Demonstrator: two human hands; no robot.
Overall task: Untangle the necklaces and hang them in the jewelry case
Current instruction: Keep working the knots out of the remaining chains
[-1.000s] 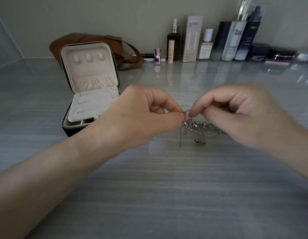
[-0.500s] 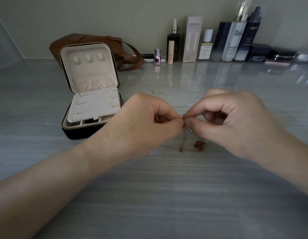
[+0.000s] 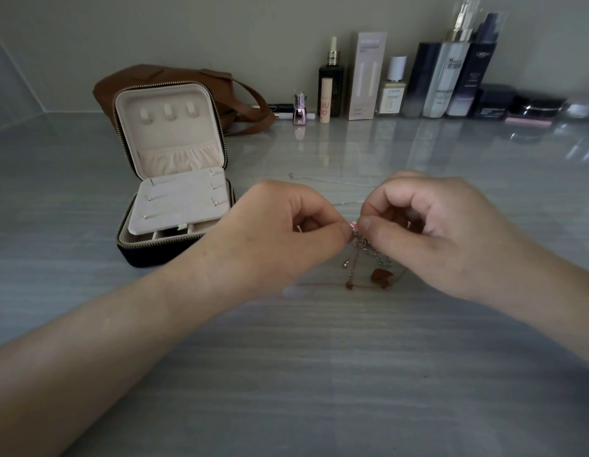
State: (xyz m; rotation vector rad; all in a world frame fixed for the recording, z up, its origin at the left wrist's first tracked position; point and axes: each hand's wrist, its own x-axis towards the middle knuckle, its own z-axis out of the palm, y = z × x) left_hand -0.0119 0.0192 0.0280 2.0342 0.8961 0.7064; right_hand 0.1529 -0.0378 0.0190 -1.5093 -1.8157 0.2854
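A tangle of thin necklaces point(image 3: 368, 262) hangs between my two hands, just above the grey table. My left hand point(image 3: 286, 232) pinches the chains at its fingertips, and my right hand point(image 3: 438, 232) pinches them right beside it. Silver links and a rose-gold chain with a small brown pendant point(image 3: 382, 275) trail down onto the table. Another fine silver chain point(image 3: 332, 181) lies stretched on the table behind my hands. The open jewelry case point(image 3: 174, 199) stands to the left, lid up, with three hooks point(image 3: 169, 110) in the lid and a cream insert panel.
A brown leather bag point(image 3: 240, 94) sits behind the case. Several cosmetic bottles, boxes and jars point(image 3: 431, 80) line the back wall to the right. The glossy grey table point(image 3: 319, 374) stretches toward me in front of my hands.
Both hands have dropped slightly toward the table and closed in on each other. The silver bundle that showed beside my right fingers is now mostly hidden under that hand.
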